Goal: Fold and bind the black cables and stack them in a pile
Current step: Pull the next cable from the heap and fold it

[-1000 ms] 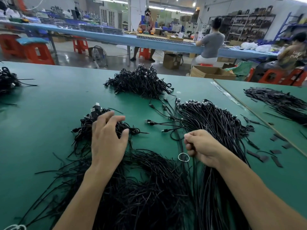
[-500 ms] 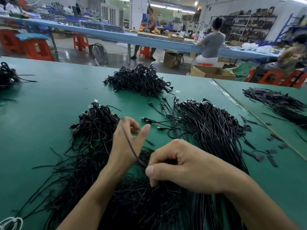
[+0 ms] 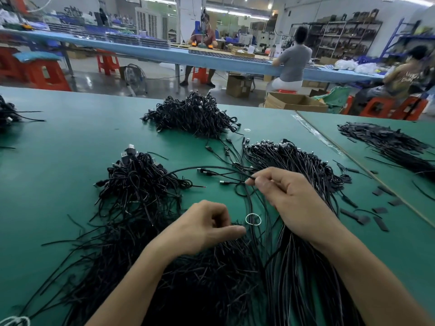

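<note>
- Presently, the right hand (image 3: 289,196) pinches one black cable (image 3: 251,177) between thumb and forefinger.
- The left hand (image 3: 204,228) lies curled on loose black strands (image 3: 200,274); whether it holds anything cannot be told.
- A white ring (image 3: 253,219) lies between the hands.
- The bound cable pile (image 3: 141,184) sits to the left on the green tabletop (image 3: 58,142).
- Beyond stand a blue workbench (image 3: 153,49) and red stools (image 3: 47,74).

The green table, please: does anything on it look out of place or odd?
A lone white rubber band lies on the loose cables, and black scraps are scattered on the right side of the green table; nothing looks damaged.
</note>
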Tool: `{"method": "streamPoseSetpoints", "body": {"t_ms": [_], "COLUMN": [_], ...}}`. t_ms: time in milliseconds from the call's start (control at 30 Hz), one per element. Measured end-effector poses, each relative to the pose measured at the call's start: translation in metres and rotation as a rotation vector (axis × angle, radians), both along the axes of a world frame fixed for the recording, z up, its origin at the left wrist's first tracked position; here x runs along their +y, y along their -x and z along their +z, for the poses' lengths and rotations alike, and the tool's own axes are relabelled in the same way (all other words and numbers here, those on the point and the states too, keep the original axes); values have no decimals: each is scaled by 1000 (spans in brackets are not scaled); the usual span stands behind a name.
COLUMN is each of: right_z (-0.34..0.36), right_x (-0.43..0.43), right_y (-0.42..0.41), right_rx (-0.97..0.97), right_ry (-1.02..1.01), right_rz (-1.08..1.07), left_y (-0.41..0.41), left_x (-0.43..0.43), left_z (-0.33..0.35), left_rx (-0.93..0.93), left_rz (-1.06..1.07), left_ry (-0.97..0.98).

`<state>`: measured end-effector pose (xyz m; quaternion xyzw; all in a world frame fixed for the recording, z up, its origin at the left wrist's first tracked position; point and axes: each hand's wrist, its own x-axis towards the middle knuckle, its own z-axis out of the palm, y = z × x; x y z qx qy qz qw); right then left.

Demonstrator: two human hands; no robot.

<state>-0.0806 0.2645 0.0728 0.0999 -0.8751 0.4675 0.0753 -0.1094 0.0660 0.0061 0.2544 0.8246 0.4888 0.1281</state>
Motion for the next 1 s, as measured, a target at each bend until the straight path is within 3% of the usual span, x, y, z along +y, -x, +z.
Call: {"method": "streamPoseSetpoints", "body": {"t_ms": [133, 233, 333, 400, 500, 633, 700, 767, 833, 933, 1000], "right_z": [-6, -5, -1, 4, 11, 14, 14, 12, 7, -7, -17], "right_x": [8, 14, 17, 17, 18, 29, 39, 51, 58, 51, 39], "right_y": [1, -1, -3, -4, -5, 5, 12, 18, 22, 20, 15], "right_rx": [-106, -164, -166, -130, -55, 68, 155, 222, 205, -19, -99], "right_ry": [-76, -106, -122, -51, 162, 521, 562, 384, -33, -634, -697], "right_rz": [31, 41, 56, 51, -20, -264, -406, -515, -517, -364, -183], "left_y": [-12, -15, -14, -11, -4, 3, 6, 7, 4, -2, -4], "left_x": [6, 4, 0, -2, -2, -1, -7, -13, -16, -9, -5], "left_z": [19, 24, 24, 21, 13, 3, 3, 6, 13, 18, 16], "left_rx": [138, 414, 630, 566, 318, 257, 277, 332, 387, 361, 349], "left_rz": [46, 294, 465, 466, 349, 413, 523, 620, 605, 391, 285], "left_ry": [-557, -718, -579, -391, -189, -161, -210, -256, -270, -244, -156]}}
